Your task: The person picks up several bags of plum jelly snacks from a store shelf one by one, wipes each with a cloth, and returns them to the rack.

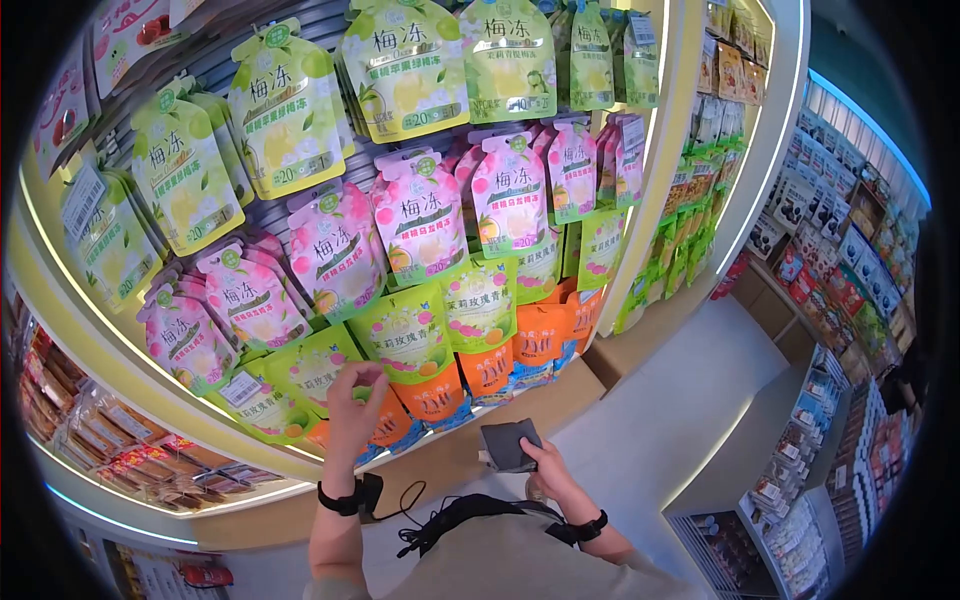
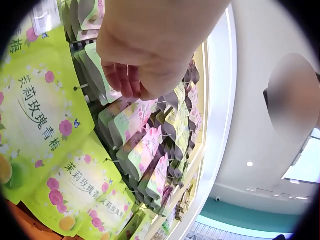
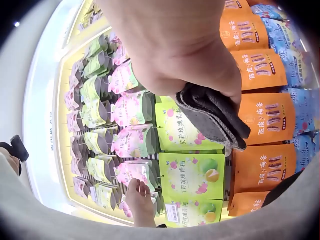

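Observation:
My left hand (image 1: 350,412) is raised before the lower rows of the snack display, its fingers loosely bent and nothing between them. Just behind it hangs a lime-green pouch (image 1: 312,372) printed with flowers and fruit. In the left wrist view the fingers (image 2: 122,80) curl down in front of pink-and-green pouches (image 2: 142,150). Lower and to the right, my right hand (image 1: 552,472) grips a folded dark grey cloth (image 1: 508,445). The right wrist view shows the cloth (image 3: 212,117) bunched under the palm, close to the lime-green pouches (image 3: 192,172) and orange ones (image 3: 265,117).
Pink pouches (image 1: 420,218) and pale green pouches (image 1: 405,75) hang on hooks higher up. Orange pouches (image 1: 437,395) fill a lower row, above a wooden ledge (image 1: 560,400). Grey floor (image 1: 680,370) runs to the right, past another shelf of packets (image 1: 790,480).

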The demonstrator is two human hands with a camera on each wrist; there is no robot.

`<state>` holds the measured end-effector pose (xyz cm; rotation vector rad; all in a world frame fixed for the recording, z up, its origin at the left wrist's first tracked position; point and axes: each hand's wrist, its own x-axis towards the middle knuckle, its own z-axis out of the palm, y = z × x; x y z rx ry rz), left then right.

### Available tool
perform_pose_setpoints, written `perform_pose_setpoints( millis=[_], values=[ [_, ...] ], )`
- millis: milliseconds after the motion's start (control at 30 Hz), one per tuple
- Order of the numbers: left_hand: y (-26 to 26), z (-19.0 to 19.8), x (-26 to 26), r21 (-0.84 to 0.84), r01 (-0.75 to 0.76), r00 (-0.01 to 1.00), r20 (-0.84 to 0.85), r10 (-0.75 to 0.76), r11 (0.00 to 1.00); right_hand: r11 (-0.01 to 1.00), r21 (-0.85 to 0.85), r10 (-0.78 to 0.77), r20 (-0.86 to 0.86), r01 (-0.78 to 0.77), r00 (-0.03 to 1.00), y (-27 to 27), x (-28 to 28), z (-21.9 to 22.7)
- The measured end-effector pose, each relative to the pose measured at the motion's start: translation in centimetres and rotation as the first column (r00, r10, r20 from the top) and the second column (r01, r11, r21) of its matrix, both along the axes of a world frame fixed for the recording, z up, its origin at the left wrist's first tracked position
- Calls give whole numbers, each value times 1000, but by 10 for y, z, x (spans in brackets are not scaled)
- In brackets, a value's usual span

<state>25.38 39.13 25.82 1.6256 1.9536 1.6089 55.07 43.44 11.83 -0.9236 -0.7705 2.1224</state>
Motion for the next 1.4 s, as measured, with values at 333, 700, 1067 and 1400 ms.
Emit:
perform_pose_setpoints(
  millis=[333,700,1067,1400],
  values=[
    [108,-17,109,-138,247,964,-65,-257,959,990,75,-129,66,124,990,115,112,-26],
    [221,40,152,341,-254,949,-93,302,905,991,67,-123,78,118,989,170,174,-21],
    [268,52,161,132,-344,934,150,324,930,993,88,-79,-55,83,995,183,205,-29],
    [267,43,165,134,-166,929,352,109,977,990,44,-135,-27,136,990,188,222,-45]
  ],
)
